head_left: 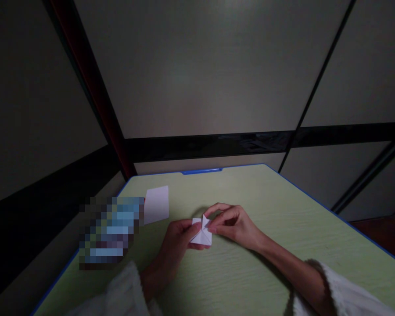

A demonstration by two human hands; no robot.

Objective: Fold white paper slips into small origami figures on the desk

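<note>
Pale fleecy sleeves (349, 287) reach over the wood-grained, pale-green surface (250, 285). Over its middle, the left hand (177, 239) pinches a folded white paper (204, 238), the right hand (233, 224) pinching its right side. Farther left lies a white sheet (156, 205). Beyond the far edge's blue strip (202, 171) stand grey panels (210, 66).

No text, label, brand, number or sign is showing legibly anywhere. Pixelated patch (110, 235) at left is obscuring surface details underneath. Folded paper (202, 238) and flat white sheet (156, 205) are showing no readable print.
</note>
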